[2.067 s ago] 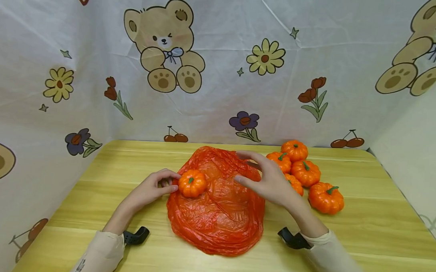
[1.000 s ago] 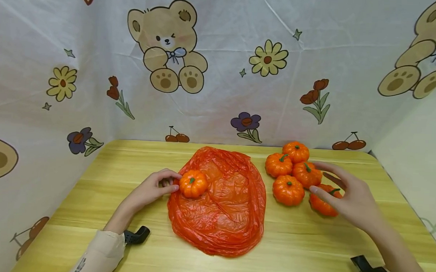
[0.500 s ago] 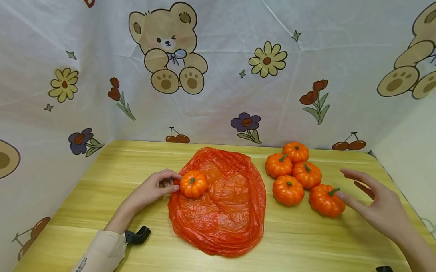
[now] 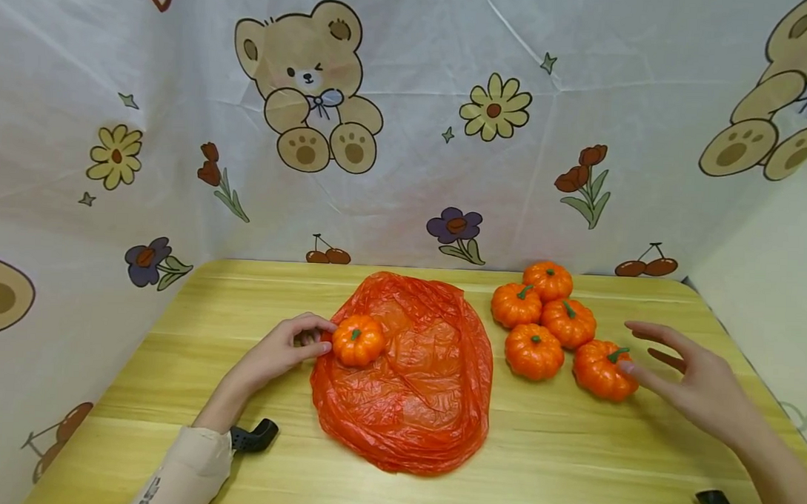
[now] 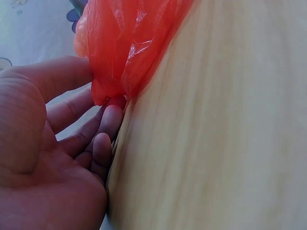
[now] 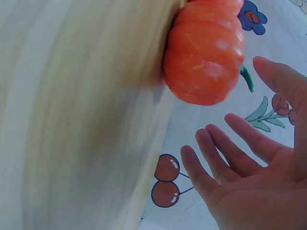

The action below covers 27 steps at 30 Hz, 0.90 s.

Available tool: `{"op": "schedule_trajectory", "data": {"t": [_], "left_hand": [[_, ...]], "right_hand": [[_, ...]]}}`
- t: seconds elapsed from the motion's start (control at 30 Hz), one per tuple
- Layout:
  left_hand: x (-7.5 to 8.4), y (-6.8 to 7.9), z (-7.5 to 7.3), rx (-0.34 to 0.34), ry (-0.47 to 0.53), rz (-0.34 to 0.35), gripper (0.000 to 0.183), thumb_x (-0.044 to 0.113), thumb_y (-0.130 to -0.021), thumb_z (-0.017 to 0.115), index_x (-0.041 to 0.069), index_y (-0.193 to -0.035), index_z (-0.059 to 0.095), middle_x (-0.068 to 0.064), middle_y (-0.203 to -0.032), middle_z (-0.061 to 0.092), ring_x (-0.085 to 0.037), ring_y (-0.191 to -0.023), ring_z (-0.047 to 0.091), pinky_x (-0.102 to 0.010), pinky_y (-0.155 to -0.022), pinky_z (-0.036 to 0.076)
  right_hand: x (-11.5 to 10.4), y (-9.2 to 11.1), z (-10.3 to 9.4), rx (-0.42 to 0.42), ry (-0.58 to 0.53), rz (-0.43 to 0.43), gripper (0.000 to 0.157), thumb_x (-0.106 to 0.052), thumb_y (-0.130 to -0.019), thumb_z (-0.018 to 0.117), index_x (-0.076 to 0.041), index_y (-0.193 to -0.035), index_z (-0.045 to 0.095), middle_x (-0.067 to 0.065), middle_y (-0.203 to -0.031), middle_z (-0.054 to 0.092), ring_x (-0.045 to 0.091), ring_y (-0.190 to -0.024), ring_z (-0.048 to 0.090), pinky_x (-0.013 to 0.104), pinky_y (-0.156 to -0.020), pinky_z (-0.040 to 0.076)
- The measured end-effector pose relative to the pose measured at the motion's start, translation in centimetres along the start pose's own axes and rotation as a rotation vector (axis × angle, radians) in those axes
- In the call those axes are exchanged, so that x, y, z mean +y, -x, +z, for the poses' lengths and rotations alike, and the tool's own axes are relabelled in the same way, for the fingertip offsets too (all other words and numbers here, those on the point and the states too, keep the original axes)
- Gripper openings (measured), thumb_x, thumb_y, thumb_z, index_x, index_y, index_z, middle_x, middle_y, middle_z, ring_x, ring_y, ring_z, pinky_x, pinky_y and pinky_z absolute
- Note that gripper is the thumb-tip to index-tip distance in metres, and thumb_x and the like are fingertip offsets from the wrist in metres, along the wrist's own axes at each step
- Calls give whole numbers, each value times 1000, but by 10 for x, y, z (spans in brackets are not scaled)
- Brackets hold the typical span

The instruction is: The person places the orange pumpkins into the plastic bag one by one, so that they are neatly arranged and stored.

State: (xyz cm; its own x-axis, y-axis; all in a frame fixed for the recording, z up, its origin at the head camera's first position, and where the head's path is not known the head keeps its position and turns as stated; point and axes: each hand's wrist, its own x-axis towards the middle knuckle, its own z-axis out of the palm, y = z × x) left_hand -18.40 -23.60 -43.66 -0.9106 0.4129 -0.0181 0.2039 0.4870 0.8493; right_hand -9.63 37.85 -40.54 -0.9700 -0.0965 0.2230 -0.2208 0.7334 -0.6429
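Observation:
A crumpled orange-red plastic bag (image 4: 411, 408) lies spread out mid-table. On its left part sits a small orange pumpkin (image 4: 358, 341) with a green stem. My left hand (image 4: 283, 351) reaches in from the left, its thumb and fingertips at the bag's edge beside that pumpkin. In the left wrist view the fingertips meet the thin red film of the bag (image 5: 129, 52), which hides part of them. My right hand (image 4: 702, 388) hovers with fingers spread just right of another pumpkin (image 4: 605, 370), thumb overlapping its side in the head view. Nothing is in its palm.
Several more pumpkins, including a front one (image 4: 534, 352) and a back one (image 4: 547, 281), cluster right of the bag. The wooden table (image 4: 556, 465) ends at a printed cloth (image 4: 392, 200) behind. Black wrist pieces (image 4: 255, 435) sit on both wrists.
My right hand has moved from over the bag to the right, past the pumpkins, then settled beside the rightmost one. The left hand has stayed by the pumpkin on the bag.

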Motion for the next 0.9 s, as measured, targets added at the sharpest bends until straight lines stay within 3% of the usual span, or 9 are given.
{"op": "schedule_trajectory", "data": {"t": [0.13,0.3,0.43,0.57,0.9], "left_hand": [[-1,0,-1,-1,2,4,27,20,-100,74,11,-125,73,-10,-108,63,-24,-89,54,-27,-70,48],[-2,0,-1,3,0,-3,27,21,-99,76,15,-125,74,-6,-107,64,-22,-88,55,-27,-69,48],[-1,0,-1,3,-1,0,27,21,-99,76,16,-125,74,-6,-107,64,-22,-89,55,-27,-70,48],[-2,0,-1,1,-3,12,27,21,-99,75,13,-125,74,-8,-107,64,-24,-90,54,-27,-73,47],[-3,0,0,2,7,17,26,20,-99,75,12,-125,74,-9,-108,64,-24,-91,54,-27,-74,47]], "right_hand": [[1,-2,3,-38,-26,-30,58,-16,-93,82,-10,-146,59,-38,-131,52,-24,-116,49,0,-86,43],[-2,-2,6,-79,-38,-16,51,-19,-96,80,-9,-142,62,-29,-130,59,-24,-115,51,4,-86,48],[-4,-3,7,-123,0,5,50,-26,-95,81,-15,-141,63,-8,-135,65,-24,-111,51,4,-85,48],[-3,-3,8,-162,45,19,60,-32,-91,85,-16,-144,61,14,-140,64,-26,-109,45,3,-84,46],[-4,-1,14,-174,45,4,74,-35,-84,91,-18,-148,58,13,-143,60,-27,-113,42,1,-88,41]]}}
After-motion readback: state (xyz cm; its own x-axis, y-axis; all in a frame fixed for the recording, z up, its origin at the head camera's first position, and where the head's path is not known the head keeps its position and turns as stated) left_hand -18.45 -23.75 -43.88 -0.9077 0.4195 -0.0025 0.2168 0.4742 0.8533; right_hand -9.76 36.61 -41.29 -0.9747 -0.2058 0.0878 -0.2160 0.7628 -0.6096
